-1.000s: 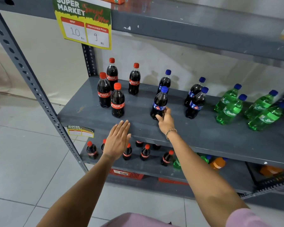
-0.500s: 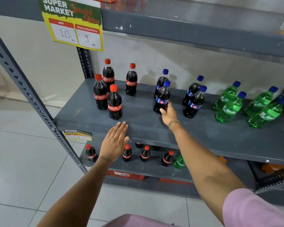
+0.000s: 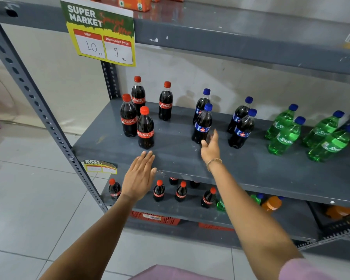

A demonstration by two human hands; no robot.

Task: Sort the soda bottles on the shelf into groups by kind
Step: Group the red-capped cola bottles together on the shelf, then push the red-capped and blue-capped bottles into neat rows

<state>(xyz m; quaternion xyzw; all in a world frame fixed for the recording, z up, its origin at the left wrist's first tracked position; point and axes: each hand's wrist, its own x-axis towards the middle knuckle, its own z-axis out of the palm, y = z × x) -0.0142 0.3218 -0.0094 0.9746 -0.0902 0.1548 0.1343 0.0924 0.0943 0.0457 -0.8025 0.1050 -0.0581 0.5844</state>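
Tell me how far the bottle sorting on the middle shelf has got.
Mostly done: four red-capped cola bottles stand together at the left, four blue-capped dark bottles in the middle, four green Sprite bottles at the right. In hand: nothing; the right hand is open beside the front blue-capped bottle, the left hand flat at the shelf edge. Left: tidying spacing, perhaps.

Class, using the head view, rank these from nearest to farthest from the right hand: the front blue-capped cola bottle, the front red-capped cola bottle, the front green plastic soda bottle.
From the right hand:
1. Front blue-capped cola bottle, touching or nearly touching its fingertips.
2. Front red-capped cola bottle, to the left.
3. Front green plastic soda bottle, far right.
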